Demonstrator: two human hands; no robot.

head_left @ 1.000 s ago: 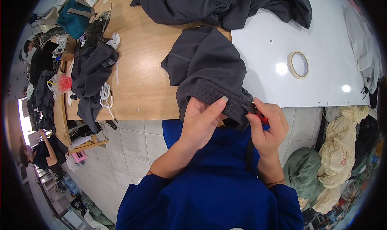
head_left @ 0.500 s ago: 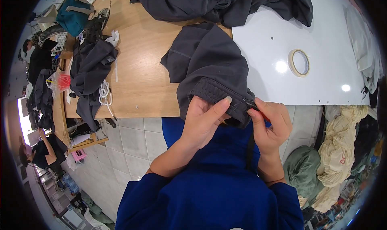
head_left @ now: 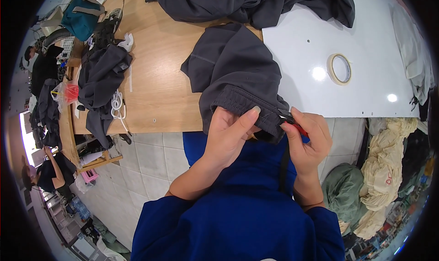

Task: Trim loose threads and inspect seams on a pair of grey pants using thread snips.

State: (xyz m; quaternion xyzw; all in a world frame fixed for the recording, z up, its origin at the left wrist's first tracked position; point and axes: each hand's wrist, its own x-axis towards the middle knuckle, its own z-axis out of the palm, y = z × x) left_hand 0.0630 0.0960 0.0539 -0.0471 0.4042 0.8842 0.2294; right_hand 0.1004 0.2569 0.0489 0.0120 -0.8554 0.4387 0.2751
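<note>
A dark grey garment (head_left: 238,69) with a gathered elastic waistband lies partly on the table, its near end lifted at the table's front edge. My left hand (head_left: 228,137) is closed on the waistband, thumb on top and fingers inside the opening. In my right hand (head_left: 311,137) is a small pair of thread snips (head_left: 298,127) with red handles, pinched between thumb and fingers. Their metal blades reach the right end of the waistband. Whether a thread lies between the blades is too small to tell.
More dark garments lie along the far edge (head_left: 210,7) and on the left (head_left: 103,71), beside a coiled white cord (head_left: 118,106). A tape roll (head_left: 331,70) rests on the white board (head_left: 302,73). Cream cloth bundles (head_left: 382,169) stand at right. People (head_left: 57,169) are at far left.
The snips have turned in my right hand, so more of the red handles and the blades shows. My left hand keeps its hold on the waistband.
</note>
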